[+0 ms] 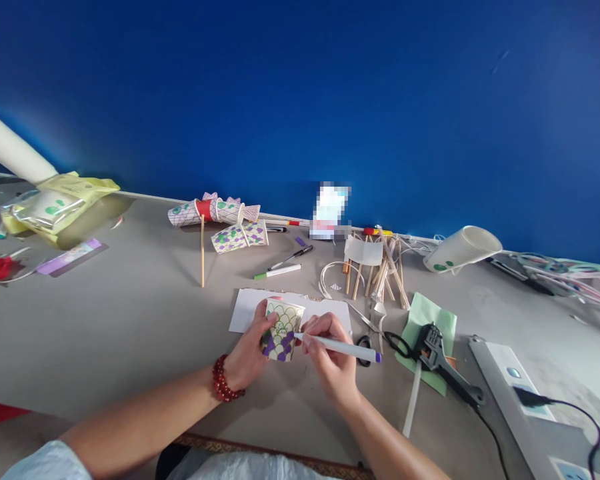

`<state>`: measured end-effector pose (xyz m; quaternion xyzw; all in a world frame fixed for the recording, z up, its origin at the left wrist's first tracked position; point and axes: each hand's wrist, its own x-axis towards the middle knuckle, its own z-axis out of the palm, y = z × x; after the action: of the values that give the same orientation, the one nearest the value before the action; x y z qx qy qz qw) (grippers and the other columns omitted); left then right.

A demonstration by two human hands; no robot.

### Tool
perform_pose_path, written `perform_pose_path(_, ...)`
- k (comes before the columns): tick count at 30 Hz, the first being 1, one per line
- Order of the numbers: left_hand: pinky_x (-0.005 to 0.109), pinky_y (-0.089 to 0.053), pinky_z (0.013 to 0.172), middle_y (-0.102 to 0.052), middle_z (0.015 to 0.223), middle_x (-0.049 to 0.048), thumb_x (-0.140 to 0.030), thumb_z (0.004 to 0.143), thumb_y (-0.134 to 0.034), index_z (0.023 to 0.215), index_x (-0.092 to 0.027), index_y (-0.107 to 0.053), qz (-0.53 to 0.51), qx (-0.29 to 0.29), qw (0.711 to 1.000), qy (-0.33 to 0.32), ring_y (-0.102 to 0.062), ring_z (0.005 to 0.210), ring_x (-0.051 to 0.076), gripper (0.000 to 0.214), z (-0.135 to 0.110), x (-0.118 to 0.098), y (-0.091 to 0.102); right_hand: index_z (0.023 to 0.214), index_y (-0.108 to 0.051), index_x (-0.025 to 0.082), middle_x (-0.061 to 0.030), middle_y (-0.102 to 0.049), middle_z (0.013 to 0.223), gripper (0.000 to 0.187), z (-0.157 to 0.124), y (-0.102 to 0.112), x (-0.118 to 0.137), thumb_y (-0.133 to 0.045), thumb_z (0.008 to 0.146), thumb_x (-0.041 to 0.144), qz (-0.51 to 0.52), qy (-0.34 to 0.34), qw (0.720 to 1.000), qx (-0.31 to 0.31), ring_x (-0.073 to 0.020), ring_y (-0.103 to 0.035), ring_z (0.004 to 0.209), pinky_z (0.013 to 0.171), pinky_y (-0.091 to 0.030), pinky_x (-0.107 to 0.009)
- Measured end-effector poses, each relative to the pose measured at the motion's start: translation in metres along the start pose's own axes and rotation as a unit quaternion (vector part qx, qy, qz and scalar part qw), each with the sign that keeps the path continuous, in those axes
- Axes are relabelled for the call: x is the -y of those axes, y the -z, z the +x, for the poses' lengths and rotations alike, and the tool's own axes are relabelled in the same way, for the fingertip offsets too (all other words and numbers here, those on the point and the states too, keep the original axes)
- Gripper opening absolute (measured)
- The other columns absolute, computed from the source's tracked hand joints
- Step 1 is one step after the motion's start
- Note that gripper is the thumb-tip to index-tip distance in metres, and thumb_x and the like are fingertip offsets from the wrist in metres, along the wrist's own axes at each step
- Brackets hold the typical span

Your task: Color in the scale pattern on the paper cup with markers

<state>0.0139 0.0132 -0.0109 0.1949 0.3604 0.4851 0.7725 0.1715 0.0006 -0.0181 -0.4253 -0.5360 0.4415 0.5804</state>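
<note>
My left hand [250, 357] is wrapped round a small paper cup [283, 328] drawn with a scale pattern, part of it coloured purple. It holds the cup just above a white sheet [247, 310] on the grey table [130, 320]. My right hand [330, 353] pinches a white marker with a purple end [345, 349], its tip touching the cup's side. A red bead bracelet [223, 380] sits on my left wrist.
Decorated cups joined in a row [215, 212] and a pair [240, 235] lie further back, beside a wooden stick [203, 250]. Markers [279, 271], a bundle of sticks [380, 270], scissors [375, 337], a glue gun [443, 363] on green paper and a tipped cup [463, 248] lie to the right.
</note>
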Motion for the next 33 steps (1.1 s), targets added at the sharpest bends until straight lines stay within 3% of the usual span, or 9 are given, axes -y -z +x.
perform_pose_path(9,0.037,-0.058,0.093,-0.076,0.113,0.0062,-0.036,0.091,-0.074,0.118,-0.023,-0.06,-0.019,-0.003,1.0,0.007,-0.074,0.105,0.024,0.033,0.001,0.002,0.003,0.077,-0.057,0.024,0.0029,-0.053,0.064,0.019,0.003,0.002,-0.005,-0.066,0.093,0.026,0.065,0.017,0.996,-0.05,-0.0171,-0.05,0.062,0.061,-0.043,-0.031)
perform_pose_path(15,0.045,-0.06,0.091,-0.079,0.109,0.0105,-0.04,0.087,-0.075,0.116,-0.018,-0.067,-0.048,-0.009,0.998,0.031,-0.077,0.094,0.028,0.037,0.002,0.0,0.005,0.077,-0.057,0.023,0.003,-0.052,0.063,0.018,0.006,0.006,-0.004,-0.065,0.093,0.026,0.078,0.018,0.994,-0.068,-0.017,-0.049,0.061,0.06,-0.039,-0.031)
perform_pose_path(20,0.048,-0.058,0.094,-0.081,0.103,0.0132,-0.034,0.084,-0.077,0.121,-0.014,-0.072,0.0,0.01,1.0,-0.03,-0.076,0.097,0.032,0.042,0.0,-0.005,0.009,0.077,-0.056,0.024,0.0039,-0.051,0.061,0.019,0.006,0.005,-0.001,-0.065,0.093,0.026,0.099,0.025,0.993,-0.066,-0.0165,-0.049,0.06,0.059,-0.038,-0.031)
perform_pose_path(26,0.04,-0.058,0.085,-0.08,0.108,0.0122,-0.062,0.089,-0.068,0.125,-0.018,-0.074,-0.091,0.061,0.992,0.056,-0.074,0.09,0.025,0.057,0.0,-0.012,0.01,0.078,-0.055,0.024,0.0033,-0.052,0.061,0.02,0.006,0.004,0.001,-0.066,0.094,0.031,0.109,0.033,0.992,-0.054,-0.0173,-0.049,0.061,0.061,-0.038,-0.033)
perform_pose_path(33,0.05,-0.053,0.103,-0.08,0.109,0.0097,-0.052,0.092,-0.067,0.146,-0.023,-0.061,-0.078,0.057,0.991,0.089,-0.075,0.098,0.027,0.062,0.004,-0.011,0.017,0.078,-0.053,0.025,0.0035,-0.053,0.059,0.026,0.01,0.005,0.011,-0.068,0.094,0.041,0.141,0.03,0.989,-0.034,-0.0192,-0.051,0.064,0.067,-0.046,-0.036)
